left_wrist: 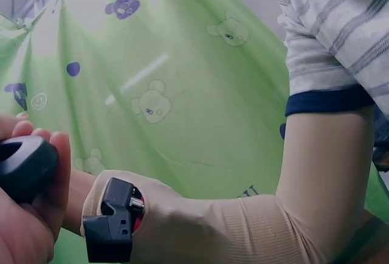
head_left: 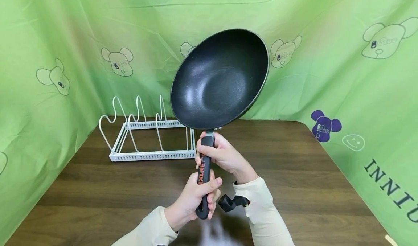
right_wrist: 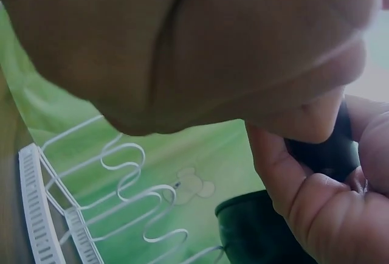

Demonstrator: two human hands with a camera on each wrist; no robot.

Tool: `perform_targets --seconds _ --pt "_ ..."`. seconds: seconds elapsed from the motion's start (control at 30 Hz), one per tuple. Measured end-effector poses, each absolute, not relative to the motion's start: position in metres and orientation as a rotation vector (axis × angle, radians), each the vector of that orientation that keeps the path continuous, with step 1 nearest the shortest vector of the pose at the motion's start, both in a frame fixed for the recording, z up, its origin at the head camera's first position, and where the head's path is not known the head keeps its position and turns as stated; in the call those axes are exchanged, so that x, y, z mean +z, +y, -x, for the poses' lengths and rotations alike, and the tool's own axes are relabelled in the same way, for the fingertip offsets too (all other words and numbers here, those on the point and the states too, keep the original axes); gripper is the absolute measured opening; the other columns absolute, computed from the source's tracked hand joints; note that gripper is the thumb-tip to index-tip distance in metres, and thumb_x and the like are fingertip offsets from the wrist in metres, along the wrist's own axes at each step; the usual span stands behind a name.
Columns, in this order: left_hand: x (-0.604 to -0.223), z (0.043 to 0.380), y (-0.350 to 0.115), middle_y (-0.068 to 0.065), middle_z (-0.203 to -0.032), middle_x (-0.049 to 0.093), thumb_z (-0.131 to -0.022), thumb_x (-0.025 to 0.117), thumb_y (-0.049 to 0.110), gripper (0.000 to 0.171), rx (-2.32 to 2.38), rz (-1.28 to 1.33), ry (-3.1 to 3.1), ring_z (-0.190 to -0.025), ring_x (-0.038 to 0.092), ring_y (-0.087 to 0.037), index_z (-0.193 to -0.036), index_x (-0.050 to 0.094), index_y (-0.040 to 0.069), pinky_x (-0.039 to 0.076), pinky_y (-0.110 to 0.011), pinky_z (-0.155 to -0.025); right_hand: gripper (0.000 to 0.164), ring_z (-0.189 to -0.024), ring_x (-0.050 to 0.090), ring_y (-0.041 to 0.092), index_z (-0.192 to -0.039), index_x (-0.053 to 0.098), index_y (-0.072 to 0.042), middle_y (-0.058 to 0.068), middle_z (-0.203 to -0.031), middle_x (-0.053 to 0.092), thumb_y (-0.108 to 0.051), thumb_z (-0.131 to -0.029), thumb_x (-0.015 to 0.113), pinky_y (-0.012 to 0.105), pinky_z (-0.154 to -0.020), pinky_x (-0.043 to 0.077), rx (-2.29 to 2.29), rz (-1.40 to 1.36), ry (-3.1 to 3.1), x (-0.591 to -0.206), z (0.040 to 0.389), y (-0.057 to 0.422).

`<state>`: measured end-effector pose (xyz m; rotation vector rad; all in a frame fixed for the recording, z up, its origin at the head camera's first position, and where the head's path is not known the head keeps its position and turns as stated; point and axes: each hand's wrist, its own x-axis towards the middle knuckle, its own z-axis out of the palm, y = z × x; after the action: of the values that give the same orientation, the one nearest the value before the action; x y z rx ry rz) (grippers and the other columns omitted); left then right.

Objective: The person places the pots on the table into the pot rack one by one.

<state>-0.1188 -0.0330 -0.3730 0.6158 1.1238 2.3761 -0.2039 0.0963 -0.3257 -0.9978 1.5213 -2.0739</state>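
A deep black frying pan (head_left: 222, 82) is held up over the table, tilted so its dark inside faces me. Its black handle (head_left: 205, 166), with red lettering, points down toward me. My left hand (head_left: 196, 195) grips the handle's lower part, thumb laid across it. Higher up, close under the pan, my right hand (head_left: 223, 153) grips the same handle. The rounded handle end (left_wrist: 27, 163) shows within the curled fingers in the left wrist view. Behind the pan's left side stands a white wire rack (head_left: 153, 154), partly hidden by the pan and hands.
The rack has several upright wire loops on a slotted rectangular frame. It stands at the back left of the brown wooden table (head_left: 294, 173). A green printed curtain (head_left: 137, 21) hangs around the back and sides. A black wrist camera (left_wrist: 112, 221) is strapped over the right sleeve.
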Motion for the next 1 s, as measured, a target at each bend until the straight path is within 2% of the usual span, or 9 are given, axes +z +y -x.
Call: perform_targets --seconds 0.17,0.33,0.43,0.53,0.67,0.8,1.0 --pt "-0.374 0.123 -0.038 0.010 -0.056 0.055 -0.098 0.058 0.014 0.019 2.358 -0.779 0.964 -0.046 0.053 0.000 -0.080 0.052 0.016 0.047 -0.018 -0.038 0.018 -0.067 0.065 0.015 -0.106 0.038 -0.007 0.004 -0.082 0.059 -0.001 -0.098 0.053 0.030 -0.068 0.059 -2.113 0.969 1.508 -0.325 0.204 0.091" --pt "-0.375 0.127 -0.041 0.010 -0.056 0.050 -0.100 0.061 0.025 0.018 2.337 -0.917 0.816 -0.050 0.053 0.000 -0.086 0.052 0.018 0.047 -0.018 -0.039 0.017 -0.069 0.066 0.015 -0.107 0.038 -0.008 0.004 -0.086 0.057 -0.003 -0.099 0.052 0.031 -0.069 0.059 -2.142 1.001 1.465 -0.324 0.204 0.087" --pt "-0.377 0.129 -0.042 0.006 -0.055 0.044 -0.103 0.055 0.033 0.021 2.321 -1.009 0.721 -0.050 0.050 0.000 -0.088 0.050 0.018 0.047 -0.018 -0.038 0.014 -0.071 0.066 0.017 -0.109 0.040 -0.008 0.004 -0.089 0.056 -0.004 -0.100 0.049 0.032 -0.070 0.059 -2.152 1.069 1.408 -0.324 0.204 0.085" --pt "-0.377 0.132 -0.041 0.004 -0.055 0.041 -0.105 0.047 0.038 0.028 2.296 -1.099 0.610 -0.046 0.044 -0.004 -0.087 0.047 0.016 0.046 -0.018 -0.037 0.015 -0.076 0.068 0.018 -0.112 0.041 -0.009 0.004 -0.094 0.056 -0.009 -0.102 0.052 0.032 -0.073 0.059 -2.157 1.168 1.299 -0.326 0.206 0.084" --pt "-0.378 0.136 -0.041 0.002 -0.055 0.037 -0.105 0.044 0.038 0.032 2.262 -1.177 0.500 -0.043 0.036 -0.009 -0.085 0.043 0.013 0.043 -0.020 -0.034 0.025 -0.081 0.068 0.018 -0.117 0.041 -0.010 0.004 -0.098 0.055 -0.019 -0.101 0.059 0.033 -0.077 0.058 -2.138 1.287 1.175 -0.328 0.211 0.082" --pt "-0.379 0.136 -0.042 0.000 -0.054 0.034 -0.105 0.045 0.037 0.035 2.247 -1.224 0.412 -0.042 0.032 -0.012 -0.082 0.039 0.011 0.038 -0.022 -0.029 0.028 -0.082 0.069 0.017 -0.118 0.041 -0.012 0.003 -0.098 0.055 -0.021 -0.100 0.060 0.033 -0.075 0.059 -2.105 1.353 1.154 -0.331 0.215 0.077" --pt "-0.379 0.136 -0.043 -0.002 -0.054 0.030 -0.106 0.045 0.034 0.039 2.230 -1.279 0.266 -0.042 0.029 -0.013 -0.079 0.032 0.009 0.032 -0.023 -0.026 0.035 -0.078 0.068 0.018 -0.116 0.038 -0.012 0.004 -0.096 0.056 -0.026 -0.098 0.064 0.034 -0.071 0.059 -2.104 1.304 1.201 -0.331 0.214 0.068"
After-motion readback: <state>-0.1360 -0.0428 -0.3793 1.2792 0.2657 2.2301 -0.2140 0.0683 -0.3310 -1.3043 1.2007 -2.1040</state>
